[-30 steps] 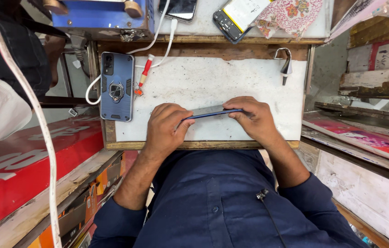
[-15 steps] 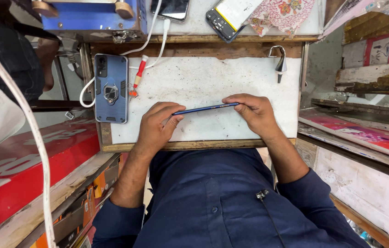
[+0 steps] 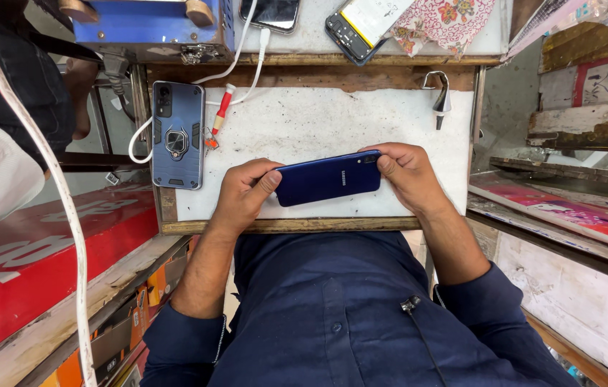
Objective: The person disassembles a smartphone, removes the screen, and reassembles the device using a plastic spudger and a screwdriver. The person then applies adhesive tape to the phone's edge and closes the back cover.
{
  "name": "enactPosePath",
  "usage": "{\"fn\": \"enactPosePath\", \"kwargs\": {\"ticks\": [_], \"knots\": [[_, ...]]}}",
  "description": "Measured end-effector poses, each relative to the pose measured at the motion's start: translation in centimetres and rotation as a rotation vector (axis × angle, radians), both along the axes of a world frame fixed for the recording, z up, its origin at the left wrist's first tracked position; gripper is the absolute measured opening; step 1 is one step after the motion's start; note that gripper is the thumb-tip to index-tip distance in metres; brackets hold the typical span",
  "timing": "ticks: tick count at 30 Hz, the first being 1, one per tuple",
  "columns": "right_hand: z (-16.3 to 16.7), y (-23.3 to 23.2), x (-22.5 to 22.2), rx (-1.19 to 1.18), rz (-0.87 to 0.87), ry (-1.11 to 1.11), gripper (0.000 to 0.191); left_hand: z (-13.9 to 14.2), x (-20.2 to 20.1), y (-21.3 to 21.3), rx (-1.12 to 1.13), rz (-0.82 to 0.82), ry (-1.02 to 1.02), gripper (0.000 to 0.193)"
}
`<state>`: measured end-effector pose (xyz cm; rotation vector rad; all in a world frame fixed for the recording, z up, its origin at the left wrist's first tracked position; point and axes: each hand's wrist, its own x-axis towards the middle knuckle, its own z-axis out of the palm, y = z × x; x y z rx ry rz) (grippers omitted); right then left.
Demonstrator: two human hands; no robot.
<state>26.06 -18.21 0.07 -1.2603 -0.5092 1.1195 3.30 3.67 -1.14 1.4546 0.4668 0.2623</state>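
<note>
Blue phone [image 3: 328, 178] held back side up, lying lengthwise left to right, just above the near part of the white worktop [image 3: 333, 118]. Left hand [image 3: 243, 195] closed on the left end, thumb pressed against the edge; right hand [image 3: 408, 174] closed on the right end, by the camera corner, fingers wrapped over the far edge. Step in hand, by judgement: inspection or handling of the rear cover, both ends gripped, no tool in either hand. Next move likely calls for a steady two-point grip and a controlled turn or a set-down on the bare worktop directly beneath. Second phone in a dark ring-stand case [image 3: 178, 134] lying at the left edge, well apart from the hands; red-handled screwdriver [image 3: 221, 110] just right of it, beside a white cable [image 3: 243, 43]. Further phones [image 3: 356, 25] and a floral cloth [image 3: 447, 20] on the far shelf.
</note>
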Motion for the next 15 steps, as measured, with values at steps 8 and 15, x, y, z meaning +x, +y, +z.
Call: {"fn": "enactPosePath", "kwargs": {"ticks": [8, 15], "knots": [[-0.4, 1.0, -1.4, -0.062, -0.064, 0.134, 0.045, 0.1, 0.4, -0.6, -0.458, 0.052, 0.032, 0.047], [-0.4, 0.5, -0.6, -0.118, -0.002, -0.1, 0.044, -0.1, 0.3, -1.0, -0.479, -0.09, 0.05, 0.043]]}}
